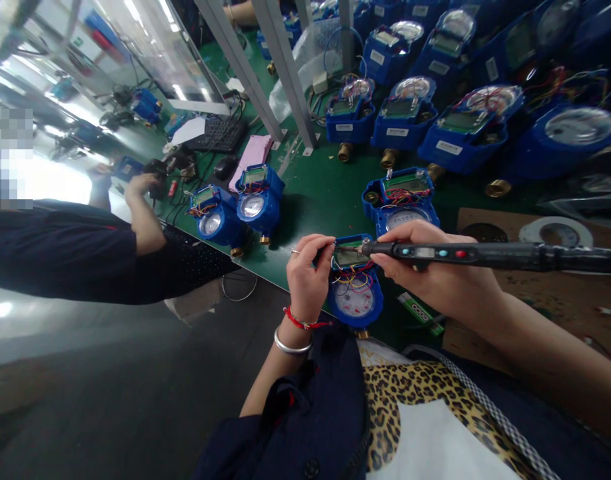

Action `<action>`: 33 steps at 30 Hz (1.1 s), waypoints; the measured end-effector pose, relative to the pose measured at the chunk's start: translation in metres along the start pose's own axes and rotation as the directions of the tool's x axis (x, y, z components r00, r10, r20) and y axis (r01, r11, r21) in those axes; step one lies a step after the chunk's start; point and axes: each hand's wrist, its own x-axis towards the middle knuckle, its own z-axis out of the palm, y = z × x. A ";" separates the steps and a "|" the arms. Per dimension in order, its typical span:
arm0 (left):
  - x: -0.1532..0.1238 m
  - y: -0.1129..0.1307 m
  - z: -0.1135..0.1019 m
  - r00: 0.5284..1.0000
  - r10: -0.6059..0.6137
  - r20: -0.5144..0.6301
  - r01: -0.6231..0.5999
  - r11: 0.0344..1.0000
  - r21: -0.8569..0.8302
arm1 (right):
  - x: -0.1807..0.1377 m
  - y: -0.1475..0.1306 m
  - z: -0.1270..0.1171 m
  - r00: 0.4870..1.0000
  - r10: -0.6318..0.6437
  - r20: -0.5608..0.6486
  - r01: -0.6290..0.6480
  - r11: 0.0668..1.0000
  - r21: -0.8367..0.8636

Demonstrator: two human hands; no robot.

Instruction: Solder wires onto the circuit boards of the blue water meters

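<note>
My right hand [425,267] grips a black soldering iron [505,255] with a small display and coloured buttons. Its tip points left, over the green circuit board of a blue water meter [355,300] at the table's front edge. Red, yellow and dark wires lie loose between the board and the round dial. My left hand [308,273] is pinched at the board's left side, close to the iron's tip; what the fingertips hold is too small to make out. Just behind stands another opened blue meter [402,200] with its wires exposed.
Two blue meters [258,200] stand to the left, near a pink pad [250,160], a mouse and a keyboard [218,135]. Several more meters [400,120] fill the back right. A tape roll [555,233] lies on a brown board. A co-worker's arm [148,220] reaches in from the left.
</note>
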 end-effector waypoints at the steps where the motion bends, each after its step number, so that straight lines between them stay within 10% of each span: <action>1: 0.000 0.000 0.000 1.000 -0.001 0.001 0.001 1.000 -0.002 | 0.000 0.000 -0.001 1.000 0.009 -0.004 -0.009 1.000 0.011; 33: -0.001 0.002 0.001 1.000 0.010 0.007 -0.010 1.000 0.008 | -0.005 -0.006 -0.007 0.987 0.098 -0.128 -0.087 0.992 0.089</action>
